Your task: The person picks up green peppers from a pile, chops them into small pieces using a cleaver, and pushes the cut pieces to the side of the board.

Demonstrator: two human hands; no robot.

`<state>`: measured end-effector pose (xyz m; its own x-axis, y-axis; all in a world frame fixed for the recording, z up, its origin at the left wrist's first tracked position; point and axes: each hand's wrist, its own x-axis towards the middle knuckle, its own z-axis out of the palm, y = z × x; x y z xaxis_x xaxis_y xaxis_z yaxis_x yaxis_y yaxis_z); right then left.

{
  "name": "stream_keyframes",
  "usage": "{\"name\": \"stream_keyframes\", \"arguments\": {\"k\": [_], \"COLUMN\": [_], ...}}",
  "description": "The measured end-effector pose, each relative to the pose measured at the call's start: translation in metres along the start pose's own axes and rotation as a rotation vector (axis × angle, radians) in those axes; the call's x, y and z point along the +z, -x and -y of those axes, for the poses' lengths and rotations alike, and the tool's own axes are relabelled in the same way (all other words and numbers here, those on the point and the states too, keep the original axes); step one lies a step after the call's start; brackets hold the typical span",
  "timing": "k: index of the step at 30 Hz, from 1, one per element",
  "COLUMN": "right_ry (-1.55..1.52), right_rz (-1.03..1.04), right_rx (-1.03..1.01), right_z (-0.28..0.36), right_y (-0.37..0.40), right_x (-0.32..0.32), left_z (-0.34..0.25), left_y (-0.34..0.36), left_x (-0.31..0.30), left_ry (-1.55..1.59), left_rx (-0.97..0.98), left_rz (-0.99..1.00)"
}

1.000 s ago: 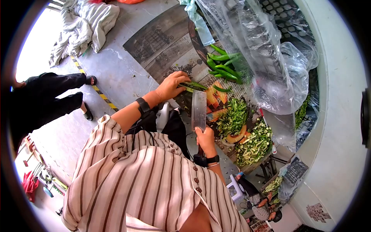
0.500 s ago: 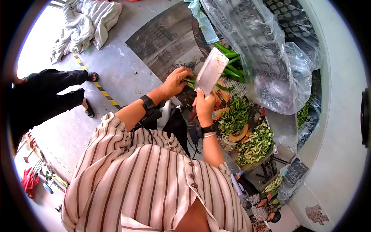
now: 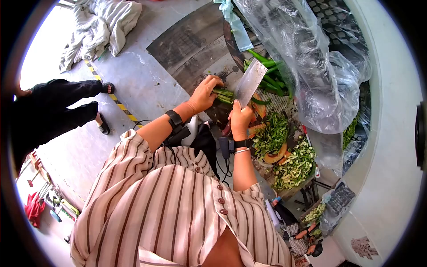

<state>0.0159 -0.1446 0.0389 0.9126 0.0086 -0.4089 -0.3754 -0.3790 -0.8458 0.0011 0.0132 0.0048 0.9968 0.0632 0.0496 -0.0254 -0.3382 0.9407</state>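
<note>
My left hand presses a small bunch of green chili peppers onto the wooden table, fingers curled over one end. Gripped by its handle, a cleaver is in my right hand. Its broad wet blade stands at the free end of the bunch, tilted up and away. Beyond the blade lie whole green peppers, partly under plastic. Chopped green pieces are heaped to the right of my right hand, with a second, paler heap nearer my body.
Clear plastic sheeting covers the table's far right side. A light blue cloth strip hangs near the peppers. On the left a person in black trousers stands by yellow-black floor tape. Another person is at the lower right.
The cleaver and my right hand have shifted slightly right, and the blade now leans further over. More of the bunch shows beside my left hand, which stays nearly in place.
</note>
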Motion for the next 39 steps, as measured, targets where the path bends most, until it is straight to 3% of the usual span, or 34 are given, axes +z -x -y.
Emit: {"name": "stream_keyframes", "arguments": {"k": [1,3,7,10,13,16,34,39], "right_ry": [0.000,0.300,-0.034,0.059,0.012,0.027,-0.063,-0.004], "right_rz": [-0.007,-0.176,-0.153,-0.074,0.043,0.083,0.188,0.196], "right_rx": [-0.002,-0.246,-0.081,-0.123,-0.064,-0.083,-0.094,-0.130], "right_z": [-0.017,-0.061,0.002,-0.002,0.011,0.008,0.022,0.024], "right_y": [-0.006,-0.021,0.001,-0.001,0.001,-0.005,-0.011,-0.011], "right_x": [-0.006,-0.016,-0.024,-0.015,-0.002,0.007,0.032,0.038], "left_z": [0.000,0.000,-0.002,-0.003,-0.006,-0.003,0.008,0.009], "left_y": [-0.001,-0.001,-0.001,0.001,0.005,0.004,0.004,0.004], "left_x": [0.000,0.000,-0.002,-0.007,-0.014,-0.013,-0.014,-0.015], "left_ry": [0.007,0.015,0.073,-0.153,-0.353,-0.380,-0.038,-0.089], "left_rx": [0.002,0.000,-0.043,0.101,0.111,0.141,-0.019,0.010], "left_rz": [-0.017,-0.012,-0.028,-0.034,0.043,-0.008,-0.072,-0.093]}}
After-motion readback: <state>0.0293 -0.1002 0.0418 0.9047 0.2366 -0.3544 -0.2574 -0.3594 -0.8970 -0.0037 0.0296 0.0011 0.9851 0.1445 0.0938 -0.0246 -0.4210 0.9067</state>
